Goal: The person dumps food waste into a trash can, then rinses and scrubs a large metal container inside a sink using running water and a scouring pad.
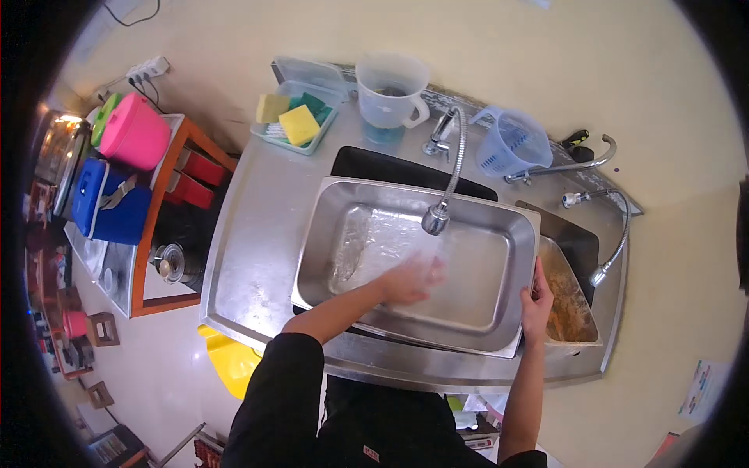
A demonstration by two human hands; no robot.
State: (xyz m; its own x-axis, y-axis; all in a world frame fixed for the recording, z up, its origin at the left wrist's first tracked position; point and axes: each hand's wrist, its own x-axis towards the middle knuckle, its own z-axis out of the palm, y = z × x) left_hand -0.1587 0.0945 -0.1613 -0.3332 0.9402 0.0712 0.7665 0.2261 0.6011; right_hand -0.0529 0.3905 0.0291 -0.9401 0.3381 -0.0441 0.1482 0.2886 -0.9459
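A deep rectangular steel food pan [406, 331] rests over the sink, tilted slightly, with some clear water over its inside. My left hand [409, 281] is inside the pan, below a flexible tap [437, 217], and is smeared by motion. Whether it holds anything cannot be made out. On the pan's right side, my right hand [537, 304] grips the rim, thumb and fingers around the edge. Just beyond that hand sits a second steel pan [589, 331] with brownish food residue, partly hidden by the first.
Behind the sink stand a tub [324, 129] of sponges, a clear jug [390, 97] holding liquid and a bluish measuring jug [513, 144]. A curved spout [601, 156] and another flexible tap [624, 226] reach over the right. Left are a pink bucket [136, 132] and blue cooler box [113, 203].
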